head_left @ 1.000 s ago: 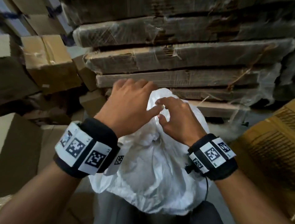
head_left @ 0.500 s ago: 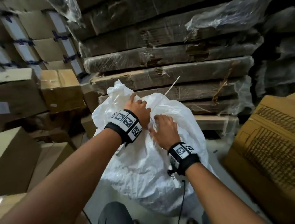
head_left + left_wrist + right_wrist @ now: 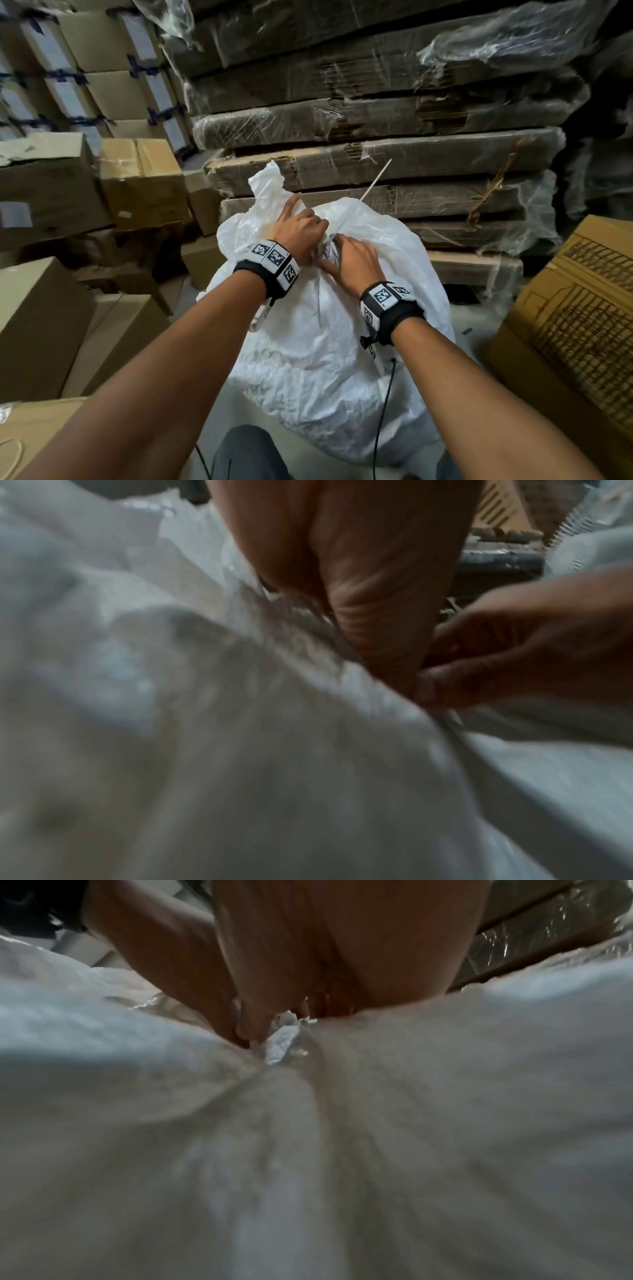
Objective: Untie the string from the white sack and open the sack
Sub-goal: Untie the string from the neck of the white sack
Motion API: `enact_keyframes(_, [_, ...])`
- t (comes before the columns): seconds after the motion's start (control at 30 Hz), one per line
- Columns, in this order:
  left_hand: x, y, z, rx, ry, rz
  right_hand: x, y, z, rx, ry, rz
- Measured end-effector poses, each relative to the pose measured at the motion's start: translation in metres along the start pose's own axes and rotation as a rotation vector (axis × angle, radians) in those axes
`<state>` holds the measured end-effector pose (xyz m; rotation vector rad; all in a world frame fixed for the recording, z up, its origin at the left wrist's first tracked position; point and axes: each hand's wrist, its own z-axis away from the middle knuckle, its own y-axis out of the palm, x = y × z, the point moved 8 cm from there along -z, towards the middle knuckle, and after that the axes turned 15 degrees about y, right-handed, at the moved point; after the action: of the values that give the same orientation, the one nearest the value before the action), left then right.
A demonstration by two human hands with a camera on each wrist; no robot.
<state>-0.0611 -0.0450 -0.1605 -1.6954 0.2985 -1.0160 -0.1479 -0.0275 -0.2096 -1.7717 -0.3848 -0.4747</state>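
The white sack (image 3: 329, 342) stands on the floor (image 3: 469, 325) at the middle of the head view, its gathered neck at 12 o'clock of its bulk. Both hands meet at that neck. The left hand (image 3: 301, 233) sits at 11 o'clock of the knot, fingers curled into the bunched cloth, gripping the sack. The right hand (image 3: 352, 260) lies just beside it at 4 o'clock, thumb and fingers pinching at the tie; the right wrist view shows a small white knot (image 3: 282, 1042) at its fingertips (image 3: 250, 1031). A thin pale string (image 3: 375, 181) end juts toward 1 o'clock. Wrapped cardboard stacks (image 3: 376, 164) rise at 12 o'clock, boxes (image 3: 140, 174) at 9 o'clock, a printed carton (image 3: 575, 308) at 3 o'clock.
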Motion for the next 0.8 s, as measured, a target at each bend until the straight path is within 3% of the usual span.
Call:
enact_keyframes(0.17, [0.022,0.016,-0.017,0.101,0.105,0.077,-0.002,0.002,-0.014,-0.004,0.033,-0.007])
enact_keyframes(0.37, [0.026,0.021,-0.013,0.149,0.155,0.275,-0.016,0.004,-0.015,0.149,0.004,-0.19])
enact_keyframes(0.43, [0.018,0.01,-0.007,-0.003,0.103,0.221,-0.025,0.006,-0.017,0.144,0.059,-0.271])
enact_keyframes(0.5, [0.007,-0.011,0.01,-0.25,-0.008,0.176,-0.032,0.003,-0.019,0.097,0.094,-0.335])
enact_keyframes(0.6, [-0.018,-0.032,0.041,-0.58,-0.122,0.146,-0.027,-0.002,-0.018,0.067,0.04,-0.31])
enact_keyframes(0.7, [-0.026,-0.018,0.045,-0.554,-0.208,0.143,-0.019,-0.008,-0.008,0.022,-0.009,-0.339])
enact_keyframes(0.8, [-0.026,-0.01,0.038,-0.509,-0.192,0.096,-0.025,-0.016,-0.005,-0.058,0.054,-0.422])
